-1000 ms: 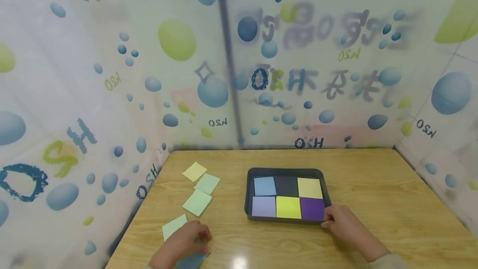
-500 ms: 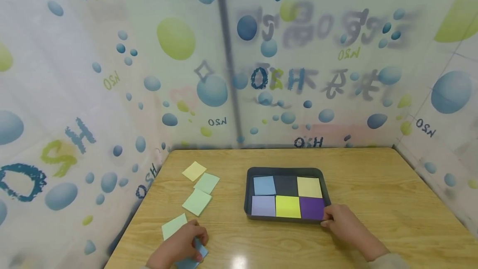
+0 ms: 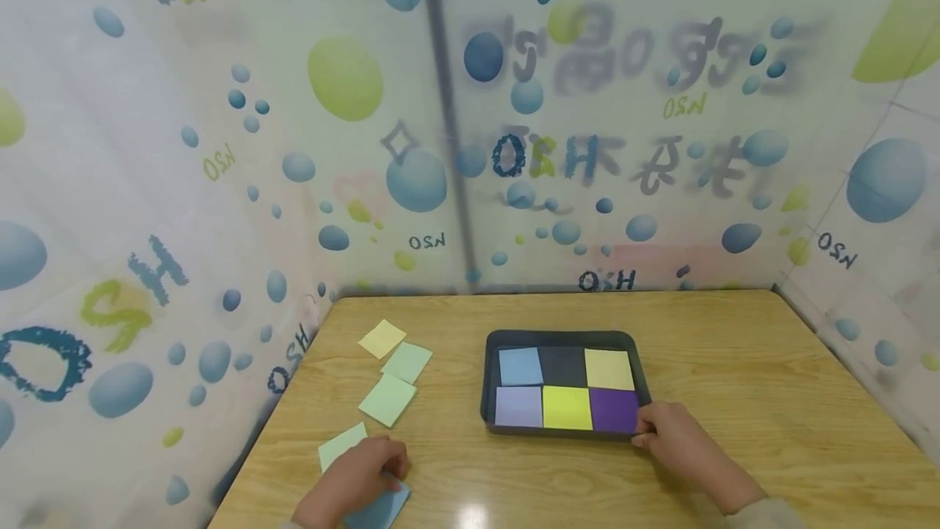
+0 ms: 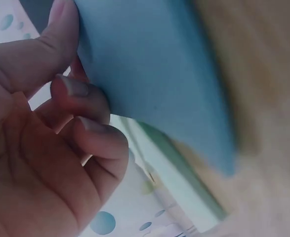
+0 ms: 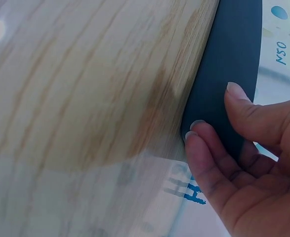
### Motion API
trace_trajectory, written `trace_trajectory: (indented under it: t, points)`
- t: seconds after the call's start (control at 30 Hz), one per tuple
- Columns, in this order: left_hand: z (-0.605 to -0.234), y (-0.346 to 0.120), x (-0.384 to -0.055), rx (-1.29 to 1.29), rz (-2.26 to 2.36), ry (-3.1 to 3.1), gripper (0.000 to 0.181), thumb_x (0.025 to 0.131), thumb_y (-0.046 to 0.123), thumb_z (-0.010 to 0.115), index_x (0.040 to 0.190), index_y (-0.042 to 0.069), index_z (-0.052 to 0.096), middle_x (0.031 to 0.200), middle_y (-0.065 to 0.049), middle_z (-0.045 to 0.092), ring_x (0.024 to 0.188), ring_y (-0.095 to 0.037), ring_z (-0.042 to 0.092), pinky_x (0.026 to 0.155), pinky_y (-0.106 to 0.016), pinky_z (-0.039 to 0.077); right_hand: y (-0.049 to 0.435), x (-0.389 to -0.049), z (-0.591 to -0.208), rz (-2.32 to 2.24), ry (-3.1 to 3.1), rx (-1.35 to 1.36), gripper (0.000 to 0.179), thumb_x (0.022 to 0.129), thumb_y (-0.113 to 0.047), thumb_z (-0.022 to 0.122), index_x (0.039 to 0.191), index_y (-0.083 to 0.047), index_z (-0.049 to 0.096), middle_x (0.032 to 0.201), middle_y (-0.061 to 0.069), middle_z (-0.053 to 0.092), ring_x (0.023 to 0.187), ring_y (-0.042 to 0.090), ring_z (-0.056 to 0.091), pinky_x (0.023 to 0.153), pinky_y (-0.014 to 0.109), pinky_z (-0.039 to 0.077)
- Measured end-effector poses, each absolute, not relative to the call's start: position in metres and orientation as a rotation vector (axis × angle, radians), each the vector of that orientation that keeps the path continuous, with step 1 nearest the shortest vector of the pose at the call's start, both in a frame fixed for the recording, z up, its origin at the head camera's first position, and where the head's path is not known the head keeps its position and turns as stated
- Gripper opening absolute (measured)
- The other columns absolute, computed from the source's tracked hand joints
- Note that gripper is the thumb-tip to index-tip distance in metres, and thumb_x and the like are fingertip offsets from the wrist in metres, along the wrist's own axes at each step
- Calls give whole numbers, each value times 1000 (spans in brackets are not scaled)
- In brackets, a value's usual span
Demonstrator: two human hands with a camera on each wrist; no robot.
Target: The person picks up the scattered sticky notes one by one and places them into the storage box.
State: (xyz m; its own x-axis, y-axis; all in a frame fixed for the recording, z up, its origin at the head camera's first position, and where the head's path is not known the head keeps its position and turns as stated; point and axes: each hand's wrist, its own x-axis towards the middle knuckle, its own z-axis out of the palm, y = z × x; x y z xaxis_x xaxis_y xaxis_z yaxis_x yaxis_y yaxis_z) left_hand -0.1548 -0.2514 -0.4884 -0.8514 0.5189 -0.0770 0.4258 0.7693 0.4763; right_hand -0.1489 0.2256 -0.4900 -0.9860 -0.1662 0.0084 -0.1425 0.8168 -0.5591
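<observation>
My left hand (image 3: 356, 472) pinches a blue sticky note pad (image 3: 382, 506) at the table's near left; in the left wrist view the thumb and fingertips hold its edge. A pale green pad (image 3: 341, 443) lies just behind that hand, partly covered by it. With thumb and fingers, my right hand (image 3: 676, 435) grips the near right corner of a dark grey tray (image 3: 558, 339). Inside the tray are blue (image 3: 520, 366) and pale yellow (image 3: 609, 371) notes in the far row, with a dark space between. Lavender (image 3: 518, 406), bright yellow (image 3: 567, 408) and purple (image 3: 614, 411) notes fill the near row.
Farther back on the left of the wooden table (image 3: 455, 333) lie two more pale green pads, one nearer (image 3: 388, 398) and one farther (image 3: 407, 362), and a pale yellow pad (image 3: 383, 339). A patterned curtain (image 3: 352, 186) hangs behind the table and along its sides.
My left hand has shifted slightly at the blue pad; its fingers lifted an edge, and more of the pad shows now. The right hand and tray stay in place.
</observation>
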Motion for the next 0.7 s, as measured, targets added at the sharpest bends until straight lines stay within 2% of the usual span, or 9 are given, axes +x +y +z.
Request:
trace_trajectory:
  t: [0.13, 0.3, 0.53, 0.7]
  points:
    - [-480, -250, -158, 775, 640, 2795, 14, 85, 12, 78, 82, 19, 67, 77, 13, 60, 68, 3, 46, 59, -23, 42, 225, -149, -490, -909, 2951, -245, 28, 82, -4, 78, 66, -13, 58, 65, -5, 52, 63, 10, 45, 56, 22, 37]
    - [-470, -247, -163, 764, 550, 2835, 15, 91, 6, 71, 81, 18, 68, 80, 10, 64, 68, 0, 49, 59, -25, 44, 225, -149, -490, -915, 2947, -241, 28, 82, -4, 79, 65, -13, 58, 65, -4, 52, 63, 11, 45, 56, 23, 38]
    - [-465, -241, -172, 720, 604, 2767, 8, 95, 6, 66, 92, 12, 70, 88, 2, 67, 75, -10, 60, 63, -29, 49, 225, -149, -490, -922, 2934, -216, 28, 82, -3, 78, 66, -13, 58, 65, -4, 52, 64, 12, 46, 56, 23, 38]
    - [-463, -232, -178, 723, 580, 2818, 13, 96, 5, 65, 87, 12, 72, 83, 3, 64, 72, -7, 53, 63, -26, 47, 226, -149, -490, -918, 2939, -220, 28, 83, -3, 78, 66, -13, 58, 66, -4, 52, 64, 12, 46, 56, 23, 38]
